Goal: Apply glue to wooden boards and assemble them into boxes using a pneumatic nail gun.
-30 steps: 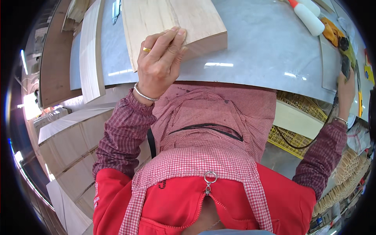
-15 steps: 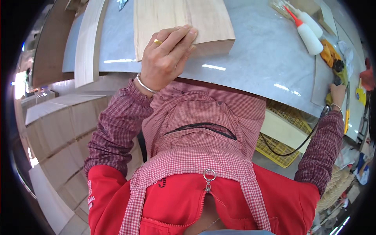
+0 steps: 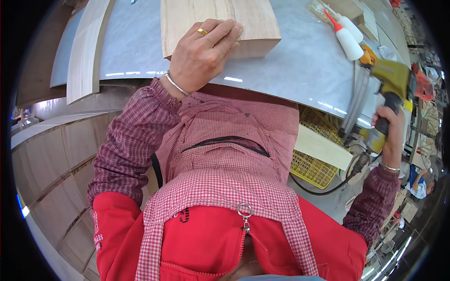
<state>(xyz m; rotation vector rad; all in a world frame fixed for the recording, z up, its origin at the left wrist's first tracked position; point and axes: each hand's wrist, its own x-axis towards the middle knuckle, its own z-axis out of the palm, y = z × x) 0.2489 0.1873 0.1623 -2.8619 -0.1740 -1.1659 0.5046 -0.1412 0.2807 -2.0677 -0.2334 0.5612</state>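
Note:
A pale wooden box-like piece (image 3: 201,14), with a flat top and a front side showing, rests at the table's near edge. The fingers of my left hand (image 3: 199,56) are pressed together over its front edge, and the thumb is partly hidden. To the right, my right hand (image 3: 393,124) is wrapped round the black handle of a yellow-green nail gun (image 3: 391,77). The gun is raised at the table's right edge, its long metal magazine (image 3: 355,103) slanting toward the table. A black air hose (image 3: 318,191) runs from its lower end.
Glue bottles, one with a red nozzle (image 3: 348,42), lie at the back right of the grey table (image 3: 304,70). A long wooden board (image 3: 84,51) overhangs the left edge. Stacked wooden panels (image 3: 42,150) stand lower left. Yellow crates (image 3: 311,168) sit under the table.
My right hand has lifted the nail gun off the right side of the table and brought it nearer. My left hand stays on the wooden piece.

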